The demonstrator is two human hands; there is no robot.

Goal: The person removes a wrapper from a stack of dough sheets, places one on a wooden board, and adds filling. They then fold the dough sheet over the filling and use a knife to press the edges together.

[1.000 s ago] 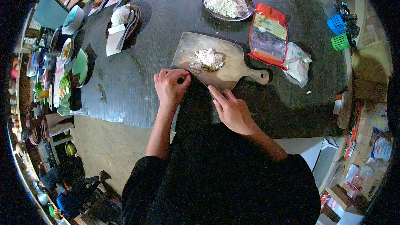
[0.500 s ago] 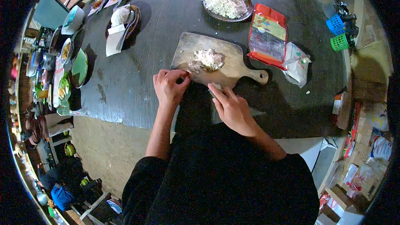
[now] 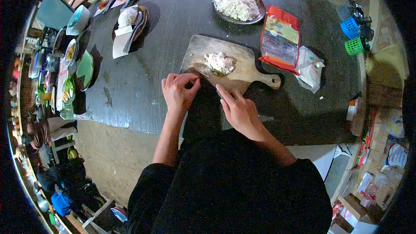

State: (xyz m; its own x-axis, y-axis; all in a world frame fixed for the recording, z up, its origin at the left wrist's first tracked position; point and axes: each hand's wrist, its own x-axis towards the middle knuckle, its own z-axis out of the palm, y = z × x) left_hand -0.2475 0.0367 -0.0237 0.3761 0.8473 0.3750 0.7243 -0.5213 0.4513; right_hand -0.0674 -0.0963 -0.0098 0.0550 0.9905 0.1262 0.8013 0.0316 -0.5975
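My left hand (image 3: 177, 91) is pinched closed at the lower left edge of a wooden cutting board (image 3: 242, 60). Whatever sits between its thumb and forefinger is too small to make out. A small heap of shredded pale food (image 3: 220, 63), with some brownish bits, lies in the middle of the board. My right hand (image 3: 240, 110) is closed just below the board's lower edge. It grips what looks like a knife (image 3: 219, 93), of which only a short dark part shows by the forefinger; the fingers hide the rest.
Beyond the board stands a dark plate (image 3: 261, 15) heaped with shredded white food. A red packet (image 3: 281, 39) and a crumpled white plastic bag (image 3: 310, 70) lie to the right. Plates with rice mounds (image 3: 128, 17), a white bowl (image 3: 78, 20) and a green dish (image 3: 85, 70) are at left.
Both hands stay near the board's lower edge, with the left thumb and forefinger now a little clear of the food. The whole view has shifted slightly.
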